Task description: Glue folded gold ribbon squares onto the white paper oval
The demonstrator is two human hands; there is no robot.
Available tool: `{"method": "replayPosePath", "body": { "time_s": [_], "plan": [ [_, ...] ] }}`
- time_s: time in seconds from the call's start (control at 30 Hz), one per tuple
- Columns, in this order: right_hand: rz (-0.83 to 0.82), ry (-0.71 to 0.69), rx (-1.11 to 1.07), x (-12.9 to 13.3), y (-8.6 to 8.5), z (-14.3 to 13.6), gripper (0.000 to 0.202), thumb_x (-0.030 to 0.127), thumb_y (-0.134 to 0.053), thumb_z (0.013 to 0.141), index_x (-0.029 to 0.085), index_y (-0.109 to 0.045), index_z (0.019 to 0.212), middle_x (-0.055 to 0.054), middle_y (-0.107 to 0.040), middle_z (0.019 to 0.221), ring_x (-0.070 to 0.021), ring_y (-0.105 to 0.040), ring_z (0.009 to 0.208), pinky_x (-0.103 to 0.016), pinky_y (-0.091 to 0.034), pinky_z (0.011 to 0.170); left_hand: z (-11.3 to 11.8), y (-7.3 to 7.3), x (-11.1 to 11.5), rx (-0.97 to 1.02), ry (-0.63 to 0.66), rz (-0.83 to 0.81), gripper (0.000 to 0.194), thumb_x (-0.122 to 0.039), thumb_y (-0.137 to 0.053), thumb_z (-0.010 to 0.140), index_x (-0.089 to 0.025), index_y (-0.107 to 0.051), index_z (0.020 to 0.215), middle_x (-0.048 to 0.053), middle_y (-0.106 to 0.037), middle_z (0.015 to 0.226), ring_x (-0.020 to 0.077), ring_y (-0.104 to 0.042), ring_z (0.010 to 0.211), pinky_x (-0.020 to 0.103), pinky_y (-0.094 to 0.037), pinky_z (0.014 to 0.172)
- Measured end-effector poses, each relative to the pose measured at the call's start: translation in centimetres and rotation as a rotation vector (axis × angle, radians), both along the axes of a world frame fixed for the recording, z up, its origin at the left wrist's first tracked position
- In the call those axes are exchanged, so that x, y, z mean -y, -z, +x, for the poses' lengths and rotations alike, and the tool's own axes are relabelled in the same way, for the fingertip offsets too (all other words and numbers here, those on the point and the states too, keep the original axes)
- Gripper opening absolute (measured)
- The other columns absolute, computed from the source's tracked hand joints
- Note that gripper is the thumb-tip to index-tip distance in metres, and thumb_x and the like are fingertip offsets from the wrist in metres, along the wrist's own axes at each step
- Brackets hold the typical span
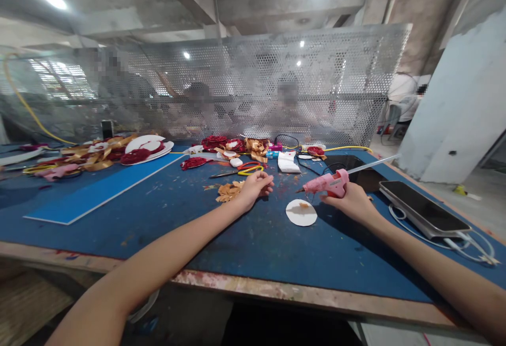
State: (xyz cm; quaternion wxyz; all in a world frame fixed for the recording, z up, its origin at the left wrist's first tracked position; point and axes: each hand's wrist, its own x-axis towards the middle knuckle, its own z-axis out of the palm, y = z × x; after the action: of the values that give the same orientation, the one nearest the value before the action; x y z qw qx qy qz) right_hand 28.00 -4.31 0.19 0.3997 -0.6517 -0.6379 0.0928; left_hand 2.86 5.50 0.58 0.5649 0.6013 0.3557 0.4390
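Glue work sits between your two hands on the blue-topped wooden workbench (253, 240). Your right hand (353, 201) is wrapped around the grip of the pink plastic hot-glue gun (330, 183), with a translucent glue stick (373, 163) jutting out behind it. The gun's long axis runs roughly left to right across the bench, nozzle toward your left, and the tip hangs just above and beside the far edge of the small white paper disc (301, 212). That disc lies flat on the bench and carries a small tan dab near its middle.

Your left hand (256, 185) is loosely curled, fingertips resting on or just over the small pile of gold ribbon scraps (228, 191); you cannot tell from this view whether it actually pinches a piece. The scraps lie to the left of the disc, so your left hand is the nearer one to them, while your right hand is nearer the disc.

Beyond your left hand lie yellow-and-red-handled scissors (243, 169). A dark phone (425, 208) rests to your right.
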Motion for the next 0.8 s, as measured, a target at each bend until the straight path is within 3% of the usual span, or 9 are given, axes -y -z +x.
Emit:
{"method": "replayPosePath", "body": {
  "time_s": [0.1,0.23,0.47,0.6,0.7,0.8],
  "plan": [
    [-0.019,0.002,0.003,-0.03,0.01,0.04,0.026,0.041,-0.060,0.062,0.017,-0.051,0.056,0.001,-0.052,0.053,-0.0128,-0.047,0.051,-0.023,-0.033,0.047,0.07,0.13,-0.09,0.036,-0.016,0.012,0.034,-0.042,-0.065,0.072,-0.019,-0.041,0.072,-0.009,-0.043,0.047,0.0051,-0.041,0.038,0.015,-0.028,0.038],
    [-0.031,-0.001,0.006,0.01,-0.06,0.04,0.026,0.040,-0.060,0.062,0.017,-0.051,0.055,0.001,-0.053,0.053,-0.0129,-0.047,0.051,-0.023,-0.033,0.047,0.28,0.01,0.05,0.058,-0.050,0.012,0.036,-0.046,-0.059,0.077,-0.021,-0.034,0.070,-0.012,-0.029,0.043,0.0026,-0.027,0.031,0.014,-0.018,0.036],
    [-0.005,-0.018,0.008,0.06,-0.09,0.02,0.026,0.041,-0.060,0.062,0.017,-0.054,0.056,0.001,-0.051,0.052,-0.0125,-0.045,0.050,-0.023,-0.032,0.046,0.22,0.11,0.09,0.100,-0.140,0.011,0.033,-0.050,-0.051,0.081,-0.021,-0.037,0.073,-0.012,-0.028,0.047,0.0026,-0.024,0.030,0.013,-0.012,0.034],
    [-0.006,-0.023,0.004,0.02,0.01,0.06,0.026,0.041,-0.061,0.063,0.016,-0.055,0.057,0.001,-0.053,0.054,-0.0126,-0.046,0.051,-0.023,-0.032,0.047,0.16,0.12,-0.03,0.129,-0.141,-0.015,0.023,-0.043,-0.046,0.086,-0.020,-0.045,0.082,-0.012,-0.025,0.047,0.0025,-0.020,0.031,0.013,-0.013,0.034],
    [-0.013,-0.019,0.006,0.01,0.02,0.07,0.026,0.041,-0.061,0.063,0.016,-0.055,0.058,0.001,-0.053,0.055,-0.0128,-0.047,0.052,-0.023,-0.032,0.047,0.23,0.12,-0.08,0.126,-0.113,-0.044,0.014,-0.028,-0.051,0.084,-0.017,-0.051,0.092,-0.010,-0.034,0.050,0.0029,-0.029,0.033,0.014,-0.020,0.035],
    [-0.021,-0.010,0.013,0.00,0.01,0.09,0.025,0.039,-0.061,0.063,0.017,-0.053,0.057,0.001,-0.053,0.054,-0.0127,-0.047,0.051,-0.023,-0.032,0.047,0.27,0.18,-0.21,0.109,-0.106,-0.084,0.026,-0.011,-0.055,0.077,-0.014,-0.051,0.103,-0.002,-0.056,0.064,0.0061,-0.050,0.045,0.016,-0.037,0.042]
  ]
}}
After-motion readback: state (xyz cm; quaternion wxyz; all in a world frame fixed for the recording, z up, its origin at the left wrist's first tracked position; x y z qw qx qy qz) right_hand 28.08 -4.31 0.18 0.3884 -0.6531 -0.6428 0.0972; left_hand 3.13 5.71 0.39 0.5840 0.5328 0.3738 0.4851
